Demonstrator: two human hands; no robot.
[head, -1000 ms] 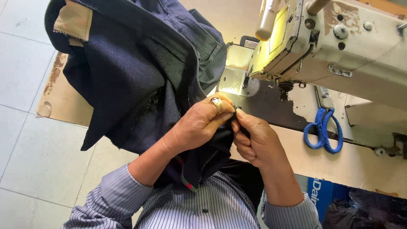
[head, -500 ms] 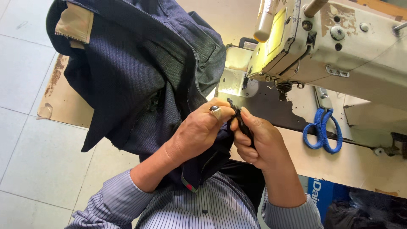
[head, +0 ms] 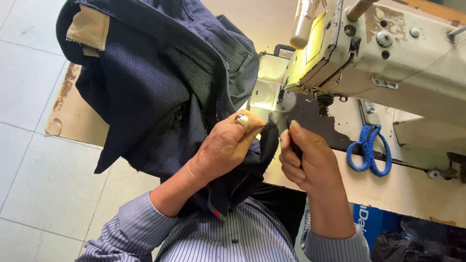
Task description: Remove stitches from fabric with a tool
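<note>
Head view shows work mid-way: left hand [head: 228,145] pinches the dark garment [head: 160,92] at centre frame, right hand [head: 308,160] is closed on a small dark tool beside it, garment not yet under the sewing machine [head: 383,63] upper right.

1. Bright daylight fills the scene; the sewing machine [head: 388,63] is the best-lit thing, its cream body evenly lit.
2. A small lamp glow brightens the metal plate [head: 267,94] just left of the machine's head, with mild glare.
3. The dark garment [head: 155,82], left of the machine, swallows detail in its folds.
4. Below the machine, both hands look sharp; soft shadow lies under its arm on the worktop [head: 412,194].
</note>
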